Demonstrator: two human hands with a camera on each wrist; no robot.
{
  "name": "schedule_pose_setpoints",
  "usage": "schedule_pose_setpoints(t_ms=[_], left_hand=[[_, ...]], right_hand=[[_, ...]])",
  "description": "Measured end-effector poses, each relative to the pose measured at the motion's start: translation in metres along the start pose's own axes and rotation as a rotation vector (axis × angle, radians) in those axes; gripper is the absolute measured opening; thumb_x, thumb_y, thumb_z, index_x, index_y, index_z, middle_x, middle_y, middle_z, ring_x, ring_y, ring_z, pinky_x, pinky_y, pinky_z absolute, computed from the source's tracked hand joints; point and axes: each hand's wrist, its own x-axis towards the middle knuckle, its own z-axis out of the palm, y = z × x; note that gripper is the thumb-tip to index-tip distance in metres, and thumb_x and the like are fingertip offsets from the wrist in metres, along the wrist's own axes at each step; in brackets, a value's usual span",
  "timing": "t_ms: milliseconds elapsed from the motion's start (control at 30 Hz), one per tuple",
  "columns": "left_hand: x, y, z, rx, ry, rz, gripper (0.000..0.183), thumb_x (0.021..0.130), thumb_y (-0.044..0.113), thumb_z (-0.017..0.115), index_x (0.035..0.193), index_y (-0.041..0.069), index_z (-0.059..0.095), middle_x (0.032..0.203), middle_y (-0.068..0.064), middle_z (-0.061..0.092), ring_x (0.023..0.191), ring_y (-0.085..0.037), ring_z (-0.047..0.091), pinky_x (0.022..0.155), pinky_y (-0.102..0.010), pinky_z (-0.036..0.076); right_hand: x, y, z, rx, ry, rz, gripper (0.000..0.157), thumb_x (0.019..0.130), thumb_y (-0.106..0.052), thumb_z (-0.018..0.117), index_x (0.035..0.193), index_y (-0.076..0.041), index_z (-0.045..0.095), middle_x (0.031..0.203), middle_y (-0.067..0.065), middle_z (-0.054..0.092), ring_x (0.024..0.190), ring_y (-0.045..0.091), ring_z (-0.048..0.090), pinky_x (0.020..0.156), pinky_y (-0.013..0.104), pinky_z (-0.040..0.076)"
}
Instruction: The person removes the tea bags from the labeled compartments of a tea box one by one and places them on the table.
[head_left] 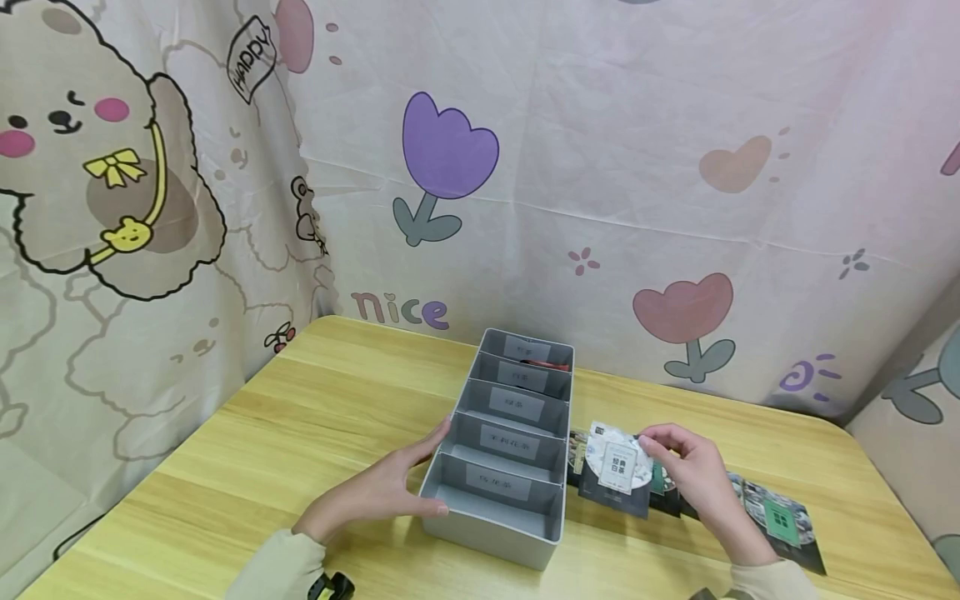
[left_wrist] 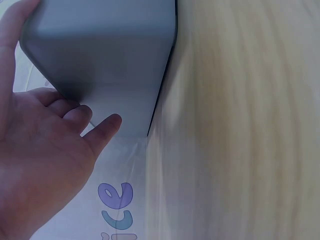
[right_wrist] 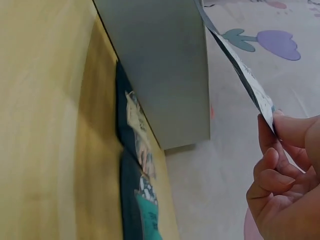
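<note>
My right hand (head_left: pixel 693 471) pinches a flat tea bag packet (head_left: pixel 617 471) by its upper right edge. The packet is dark at the bottom, with a pale round pattern and a white label. It is held beside the right wall of a grey divided box (head_left: pixel 498 542), and in the right wrist view the packet (right_wrist: pixel 245 75) appears edge-on between thumb and fingers. Against the box's left side lies my left hand (head_left: pixel 378 487), its thumb by the front left corner. In the left wrist view that hand (left_wrist: pixel 47 140) has loosely bent fingers beside the grey wall.
More tea packets, including a green-labelled one (head_left: pixel 782 521), lie on the wooden table (head_left: pixel 300 417) right of the box. Paper labels (head_left: pixel 498 481) mark the box's several compartments. Something red (head_left: pixel 551 365) shows near the back. A printed curtain (head_left: pixel 570 167) hangs behind the table.
</note>
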Motion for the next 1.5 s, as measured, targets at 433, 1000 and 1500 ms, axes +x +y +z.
schedule_pose_setpoints(t_ms=[433,1000,1500], left_hand=[[0.0,0.0,0.0,-0.005,-0.004,-0.005,0.107,0.079,0.043,0.076,0.156,0.015,0.008,0.158,-0.015,0.01,0.139,-0.042,0.023,0.108,-0.061,0.025],[0.001,-0.001,0.0,-0.008,-0.004,0.011,0.106,0.08,0.042,0.076,0.156,0.013,0.009,0.158,-0.018,0.01,0.139,-0.042,0.021,0.108,-0.061,0.024],[0.001,0.0,0.0,-0.006,-0.009,0.004,0.106,0.08,0.042,0.076,0.156,0.012,0.008,0.158,-0.017,0.01,0.139,-0.043,0.022,0.108,-0.061,0.024]], right_hand=[[-0.005,0.01,0.012,0.016,-0.123,0.059,0.016,0.092,-0.013,0.065,0.102,-0.001,0.068,0.089,0.003,0.068,0.08,0.014,0.057,0.07,0.028,0.049],[-0.009,0.016,0.02,-0.006,-0.415,-0.079,0.012,0.088,-0.012,0.068,0.098,-0.005,0.068,0.089,0.004,0.064,0.077,0.014,0.055,0.063,0.026,0.047],[-0.008,0.022,0.023,-0.055,-0.453,-0.138,0.006,0.086,-0.005,0.068,0.093,-0.006,0.068,0.086,0.0,0.064,0.076,0.01,0.057,0.065,0.025,0.05]])
